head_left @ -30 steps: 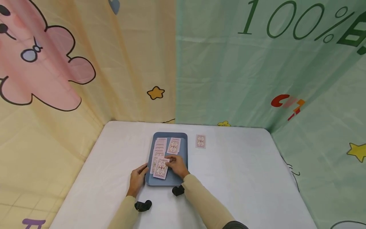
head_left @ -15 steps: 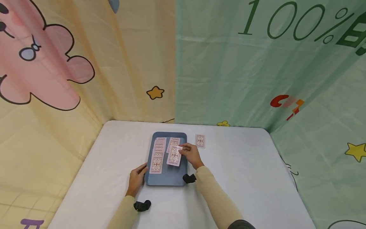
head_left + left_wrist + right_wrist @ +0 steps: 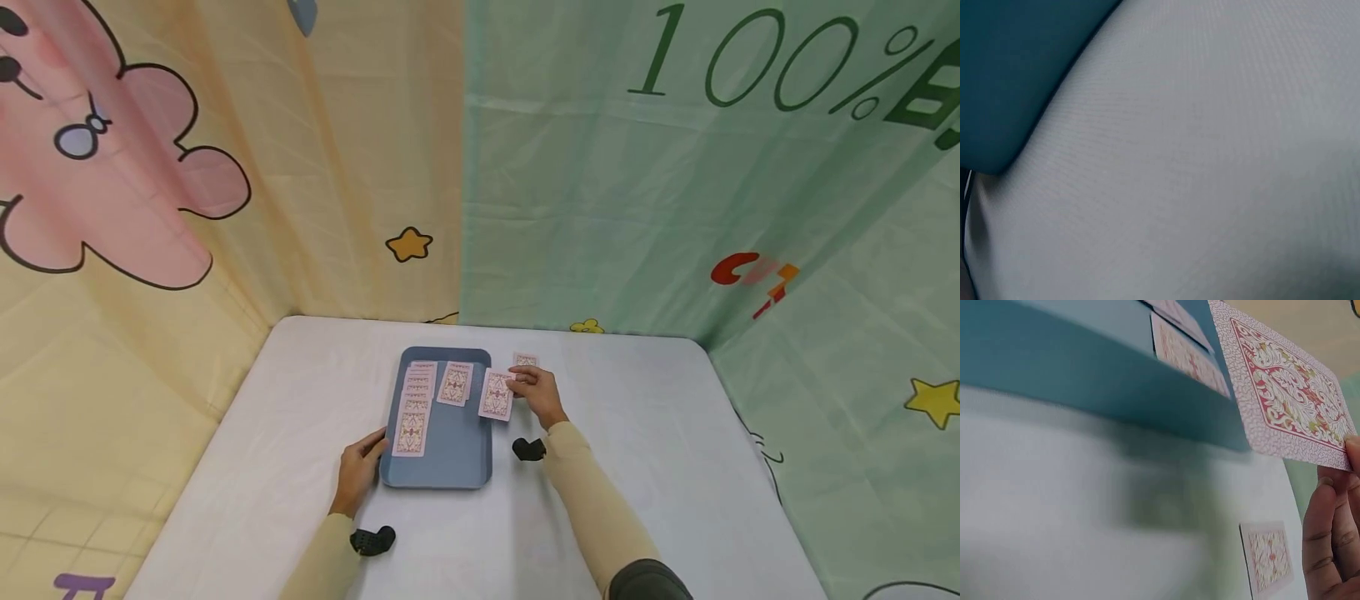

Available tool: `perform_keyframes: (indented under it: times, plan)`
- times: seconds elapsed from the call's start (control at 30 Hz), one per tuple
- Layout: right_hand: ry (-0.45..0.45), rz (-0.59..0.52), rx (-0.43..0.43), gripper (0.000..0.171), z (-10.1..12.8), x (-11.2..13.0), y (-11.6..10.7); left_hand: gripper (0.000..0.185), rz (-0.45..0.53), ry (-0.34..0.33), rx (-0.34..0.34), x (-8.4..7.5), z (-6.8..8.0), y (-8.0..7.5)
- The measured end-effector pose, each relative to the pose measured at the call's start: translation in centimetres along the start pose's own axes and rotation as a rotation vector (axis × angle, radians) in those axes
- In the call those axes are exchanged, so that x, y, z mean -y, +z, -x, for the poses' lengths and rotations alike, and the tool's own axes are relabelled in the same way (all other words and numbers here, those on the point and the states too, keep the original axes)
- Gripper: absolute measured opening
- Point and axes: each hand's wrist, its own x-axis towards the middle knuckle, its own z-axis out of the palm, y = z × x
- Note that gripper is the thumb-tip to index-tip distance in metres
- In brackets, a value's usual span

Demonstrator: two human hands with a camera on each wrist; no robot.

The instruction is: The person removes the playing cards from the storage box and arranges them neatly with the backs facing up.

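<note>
Cardstock playing card [image 3: 1294, 387], rectangular and pink-bordered, should handle as light, springy and slightly slippery, easily creased; its edges promise the safest hold. The bare right hand [image 3: 540, 393] pinches its right edge, above the right rim of the blue rectangular tray [image 3: 450, 467]. The bare left hand [image 3: 356, 473] touches the tray's left side; whether its fingers curl, I cannot tell. White-and-yellow scrolls cover the card's red-framed back

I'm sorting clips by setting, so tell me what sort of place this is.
Probably a curtained-off tabletop workspace: cartoon-printed curtains hang behind and beside a white-covered table with a blue tray of cards on it.
</note>
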Motion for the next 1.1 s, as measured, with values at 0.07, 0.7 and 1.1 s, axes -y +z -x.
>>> perform_keyframes:
  times: [0.07, 0.7, 1.1]
  plan:
    - [0.014, -0.007, -0.013, 0.028, -0.4, -0.4, -0.6, 0.037, 0.011, -0.011, 0.003, 0.0, -0.1, 0.0]
    - [0.128, 0.073, -0.035, 0.028, -1.0, -4.1, -3.9, 0.039, 0.030, -0.028, 0.023, 0.2, -0.1, 0.0]
    - [0.103, 0.243, -0.034, 0.026, -1.3, -4.9, -3.9, 0.041, 0.030, -0.036, 0.033, 0.3, -0.2, 0.0]
